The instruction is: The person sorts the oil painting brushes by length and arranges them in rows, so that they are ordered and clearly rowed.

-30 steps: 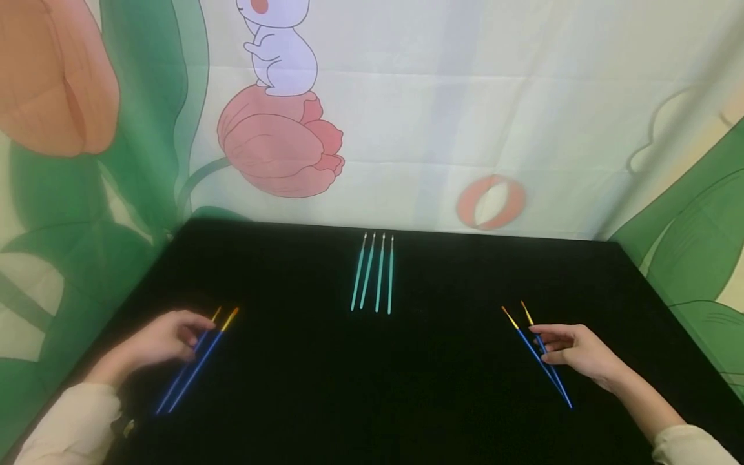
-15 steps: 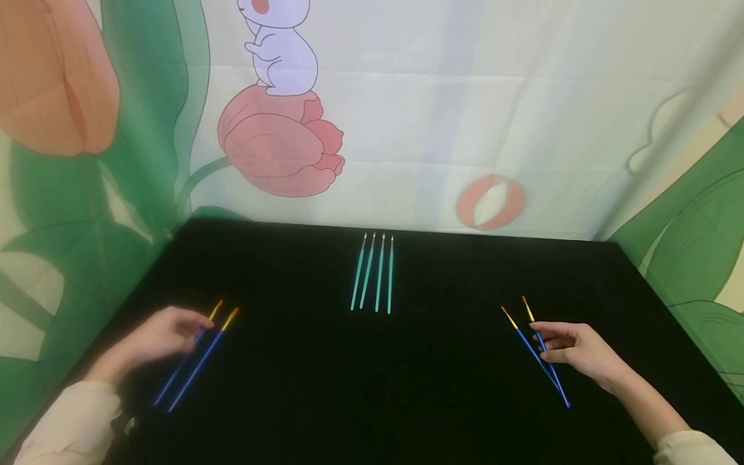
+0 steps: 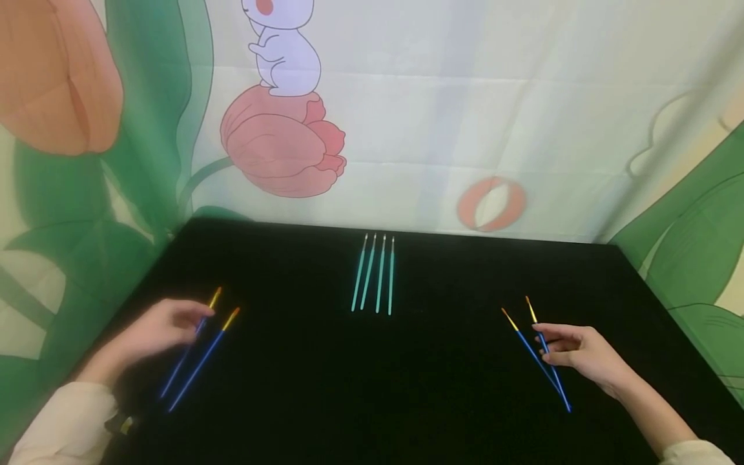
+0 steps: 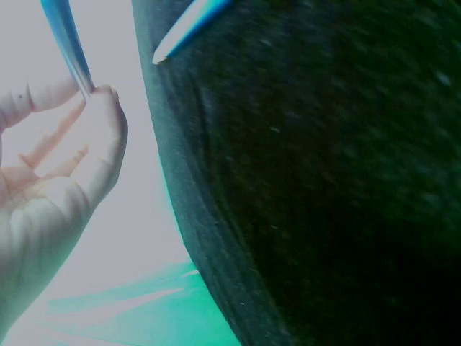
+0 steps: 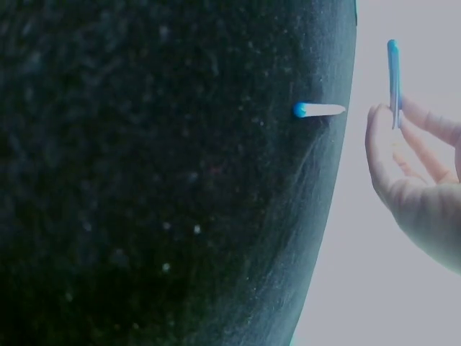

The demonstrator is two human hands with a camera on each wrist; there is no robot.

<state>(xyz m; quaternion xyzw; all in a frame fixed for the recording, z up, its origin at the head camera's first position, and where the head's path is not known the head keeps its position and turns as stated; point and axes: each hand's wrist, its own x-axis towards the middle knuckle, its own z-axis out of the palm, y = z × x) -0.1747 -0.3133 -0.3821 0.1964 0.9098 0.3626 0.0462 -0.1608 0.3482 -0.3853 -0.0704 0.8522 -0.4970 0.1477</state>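
Observation:
At the left of the head view, my left hand (image 3: pixel 168 329) pinches a blue paintbrush (image 3: pixel 177 370) between thumb and fingertips, its brown bristles pointing away. A second blue paintbrush (image 3: pixel 200 367) lies just to its right on the black table (image 3: pixel 372 387). Over on the right side, my right hand (image 3: pixel 581 355) pinches another blue paintbrush (image 3: pixel 531 312) with a yellow ferrule. Its handle end overlaps that of the blue paintbrush (image 3: pixel 531 351) lying to its left. Both wrist views show the pinched handles, the left paintbrush (image 4: pixel 66 36) and the right paintbrush (image 5: pixel 394 72).
Several teal paintbrushes (image 3: pixel 380 278) lie side by side at the back middle of the table, bristles toward the far edge. Behind the table hangs a printed curtain (image 3: pixel 395 129) with tulips and a white animal; it also runs along both sides.
My left hand has lifted its paintbrush up and away from the one beside it. The right paintbrush has shifted slightly, its bristle end moving away from its neighbour.

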